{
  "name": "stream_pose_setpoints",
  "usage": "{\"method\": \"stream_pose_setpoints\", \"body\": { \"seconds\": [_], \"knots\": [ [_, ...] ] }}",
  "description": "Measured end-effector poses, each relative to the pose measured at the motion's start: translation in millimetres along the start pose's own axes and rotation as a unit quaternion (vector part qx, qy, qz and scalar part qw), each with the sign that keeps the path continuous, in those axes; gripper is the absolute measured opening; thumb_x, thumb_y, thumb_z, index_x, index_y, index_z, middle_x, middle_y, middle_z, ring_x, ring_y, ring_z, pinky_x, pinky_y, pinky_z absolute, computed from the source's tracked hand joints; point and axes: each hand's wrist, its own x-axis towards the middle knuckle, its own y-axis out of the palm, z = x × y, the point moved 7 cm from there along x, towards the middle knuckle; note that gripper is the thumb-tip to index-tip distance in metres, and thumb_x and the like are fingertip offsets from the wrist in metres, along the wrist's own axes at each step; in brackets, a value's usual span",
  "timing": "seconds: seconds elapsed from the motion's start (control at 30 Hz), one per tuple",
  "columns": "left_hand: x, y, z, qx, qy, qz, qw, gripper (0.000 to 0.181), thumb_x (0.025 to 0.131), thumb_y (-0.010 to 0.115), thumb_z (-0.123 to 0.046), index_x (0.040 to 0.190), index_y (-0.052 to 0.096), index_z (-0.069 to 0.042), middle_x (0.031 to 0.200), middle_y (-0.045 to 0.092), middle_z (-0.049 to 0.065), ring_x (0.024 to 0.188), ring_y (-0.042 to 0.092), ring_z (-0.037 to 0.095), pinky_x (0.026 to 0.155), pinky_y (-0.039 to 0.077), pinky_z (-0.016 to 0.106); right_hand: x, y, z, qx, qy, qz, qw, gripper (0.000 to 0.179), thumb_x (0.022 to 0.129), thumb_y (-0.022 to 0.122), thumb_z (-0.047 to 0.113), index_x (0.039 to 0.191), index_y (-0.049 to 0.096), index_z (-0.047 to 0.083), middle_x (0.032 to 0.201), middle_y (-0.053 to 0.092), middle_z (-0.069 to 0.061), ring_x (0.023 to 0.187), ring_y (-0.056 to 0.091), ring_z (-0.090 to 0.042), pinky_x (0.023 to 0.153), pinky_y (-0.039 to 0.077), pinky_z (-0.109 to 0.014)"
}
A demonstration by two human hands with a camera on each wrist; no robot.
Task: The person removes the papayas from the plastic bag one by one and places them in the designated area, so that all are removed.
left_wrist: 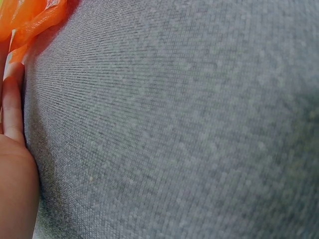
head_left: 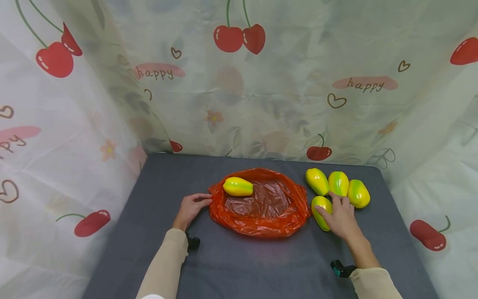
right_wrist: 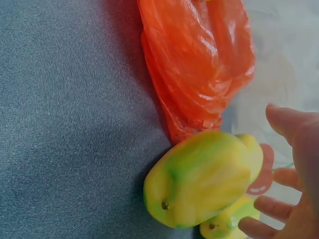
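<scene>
An orange-red plastic bag (head_left: 257, 228) lies on the table with its mouth spread wide. One yellow-green papaya (head_left: 237, 187) rests inside, toward the left. My left hand (head_left: 190, 209) pinches the bag's left edge between thumb and fingers; in the left wrist view only part of this hand (left_wrist: 15, 164) shows beside the orange plastic (left_wrist: 37, 22). My right hand (head_left: 341, 216) hovers with spread fingers over the nearest papaya (head_left: 321, 214), right of the bag. In the right wrist view that papaya (right_wrist: 199, 179) sits against the bag's end, with the thumb and fingers apart from it.
Three more papayas, a left one (head_left: 316, 181), a middle one (head_left: 338, 183) and a right one (head_left: 359, 194), cluster at the table's back right. Grey cloth covers the table (head_left: 254, 265). Printed curtains (head_left: 239, 104) enclose its back and sides.
</scene>
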Motion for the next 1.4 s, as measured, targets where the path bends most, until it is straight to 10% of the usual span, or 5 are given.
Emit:
{"method": "stream_pose_setpoints", "body": {
  "seconds": [0.57,1.4],
  "knots": [
    [-1.1,-1.2,-1.7,0.014,-0.003,-0.006,0.9999,0.028,0.091,0.077,-0.034,0.115,0.078,-0.019,0.128,0.072,0.007,0.123,0.061,0.026,0.115,0.043,0.051,8.6,7,28,-0.053,-0.040,-0.009,0.9977,0.095,0.095,0.055,0.066,0.161,0.022,0.006,0.165,0.007,-0.033,0.148,0.009,-0.059,0.114,0.008,-0.081],
    [-0.1,-0.5,-0.1,0.005,0.006,0.002,1.0000,0.026,0.091,0.078,-0.032,0.114,0.079,-0.020,0.128,0.073,0.006,0.125,0.062,0.025,0.115,0.044,0.050,23.8,22,74,-0.138,-0.133,0.017,0.9812,0.096,0.093,0.060,0.064,0.165,0.017,0.017,0.171,0.000,-0.024,0.153,0.001,-0.057,0.111,0.005,-0.085]
  ]
}}
